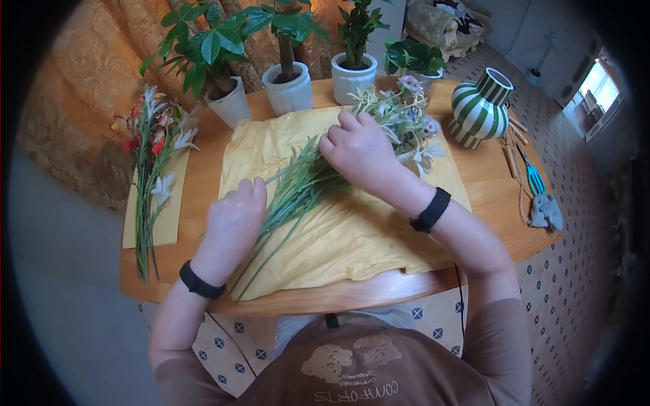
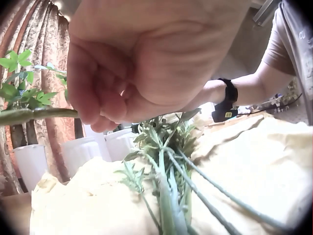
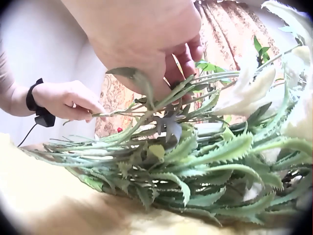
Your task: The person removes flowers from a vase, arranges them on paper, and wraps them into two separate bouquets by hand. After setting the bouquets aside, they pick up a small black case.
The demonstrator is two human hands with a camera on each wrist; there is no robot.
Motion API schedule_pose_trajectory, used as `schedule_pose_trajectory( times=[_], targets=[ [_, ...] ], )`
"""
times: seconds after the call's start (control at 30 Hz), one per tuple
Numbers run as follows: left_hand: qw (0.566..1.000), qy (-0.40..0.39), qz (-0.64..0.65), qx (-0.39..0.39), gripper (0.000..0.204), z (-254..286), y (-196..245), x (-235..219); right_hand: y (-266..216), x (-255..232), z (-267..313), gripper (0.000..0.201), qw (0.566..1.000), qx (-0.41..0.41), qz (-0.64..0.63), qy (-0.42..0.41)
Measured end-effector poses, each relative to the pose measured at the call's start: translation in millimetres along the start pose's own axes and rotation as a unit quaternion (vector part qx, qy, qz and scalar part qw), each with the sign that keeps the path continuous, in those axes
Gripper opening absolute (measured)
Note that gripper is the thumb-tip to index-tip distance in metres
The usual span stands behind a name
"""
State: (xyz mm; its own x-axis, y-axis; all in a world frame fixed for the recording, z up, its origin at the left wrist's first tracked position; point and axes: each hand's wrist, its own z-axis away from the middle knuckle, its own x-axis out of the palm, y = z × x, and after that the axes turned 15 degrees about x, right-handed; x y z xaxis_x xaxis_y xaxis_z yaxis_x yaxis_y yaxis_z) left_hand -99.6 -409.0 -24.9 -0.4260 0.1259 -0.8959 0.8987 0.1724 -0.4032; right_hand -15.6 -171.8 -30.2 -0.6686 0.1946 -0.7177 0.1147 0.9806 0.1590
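A bunch of long-stemmed flowers (image 1: 291, 186) with pale and lilac blooms (image 1: 428, 126) lies slantwise across crumpled yellow wrapping paper (image 1: 359, 250). Over its upper part, just below the blooms, my right hand (image 1: 362, 149) grips stems with curled fingers; the right wrist view shows leafy stems (image 3: 208, 78) passing at its fingertips. My left hand (image 1: 233, 220) is beside the lower stem ends. In the left wrist view it pinches a green stem (image 2: 36, 115) between thumb and fingers, above the rest of the bunch. Serrated green leaves (image 3: 220, 152) spread beneath the right hand.
More cut flowers (image 1: 162, 145) lie on a yellow sheet (image 1: 168, 227) at the left. Several potted plants (image 1: 286, 88) line the table's back edge. At the right stand a green-striped vase (image 1: 479, 111), teal-handled scissors (image 1: 535, 179) and a small grey object (image 1: 546, 212).
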Motion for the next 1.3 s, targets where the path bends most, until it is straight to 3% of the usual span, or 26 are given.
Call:
schedule_pose_trajectory(
  times=[0.07, 0.13, 0.17, 0.23, 0.27, 0.33, 0.37, 0.43, 0.53, 0.73, 0.83, 0.97, 1.03, 1.17, 1.3],
  targets=[
    [0.999, -0.032, 0.016, -0.009, 0.020, 3.4, 2.1, 14.2, -4.0, 5.9, 9.0, 0.004, 1.000, -0.007, 0.003, -0.003],
    [0.997, -0.059, 0.048, 0.008, 0.019, 7.7, 7.0, 27.7, -10.4, 9.5, 20.6, 0.016, 0.992, 0.045, -0.001, -0.118],
    [0.997, -0.059, 0.050, 0.008, 0.019, 8.6, 9.1, 31.6, -10.9, 10.4, 25.2, 0.016, 0.992, 0.045, -0.001, -0.120],
    [0.993, -0.058, 0.099, 0.027, 0.020, 11.3, 11.8, 36.1, -10.6, 9.9, 33.6, 0.048, 0.988, 0.028, 0.001, -0.149],
    [0.993, -0.060, 0.101, 0.024, 0.020, 12.0, 11.3, 35.7, -12.8, 5.2, 35.0, 0.048, 0.988, 0.025, 0.000, -0.151],
    [0.988, -0.062, 0.134, 0.037, 0.015, 10.8, 5.7, 32.4, -16.6, -5.8, 35.7, 0.082, 0.945, 0.088, -0.058, -0.311],
    [0.988, -0.063, 0.134, 0.033, 0.015, 9.1, 2.8, 25.3, -16.4, -4.5, 38.6, 0.082, 0.945, 0.084, -0.060, -0.310],
    [0.980, -0.087, 0.176, 0.023, 0.031, 4.2, 0.8, 9.1, -15.3, -0.1, 45.9, 0.102, 0.939, 0.085, -0.065, -0.327],
    [0.975, -0.024, 0.216, 0.045, 0.040, 1.9, 5.1, 9.8, -17.0, -1.9, 46.4, 0.103, 0.937, 0.080, -0.059, -0.336],
    [0.952, -0.044, 0.299, -0.043, 0.058, -10.6, 21.8, 22.9, -17.3, -3.9, 46.3, 0.102, 0.937, 0.079, -0.054, -0.336],
    [0.951, -0.002, 0.308, -0.028, 0.056, -13.5, 18.6, 29.8, -17.9, -7.6, 43.4, 0.100, 0.936, 0.075, -0.072, -0.336],
    [0.970, -0.038, 0.241, 0.015, 0.052, -14.7, 23.2, 44.2, -19.2, -14.7, 36.0, 0.096, 0.934, 0.081, -0.063, -0.341],
    [0.986, 0.018, 0.155, 0.061, 0.048, -12.8, 27.1, 50.9, -19.3, -17.5, 33.5, 0.094, 0.933, 0.097, -0.063, -0.340],
    [0.993, 0.011, 0.107, 0.052, 0.046, -14.3, 34.6, 52.9, -25.6, -25.8, 32.4, 0.092, 0.951, 0.090, -0.022, -0.295],
    [0.992, 0.020, 0.109, 0.057, 0.045, -16.0, 33.0, 54.6, -22.5, -19.7, 35.6, 0.099, 0.929, 0.096, -0.041, -0.355]
  ],
)
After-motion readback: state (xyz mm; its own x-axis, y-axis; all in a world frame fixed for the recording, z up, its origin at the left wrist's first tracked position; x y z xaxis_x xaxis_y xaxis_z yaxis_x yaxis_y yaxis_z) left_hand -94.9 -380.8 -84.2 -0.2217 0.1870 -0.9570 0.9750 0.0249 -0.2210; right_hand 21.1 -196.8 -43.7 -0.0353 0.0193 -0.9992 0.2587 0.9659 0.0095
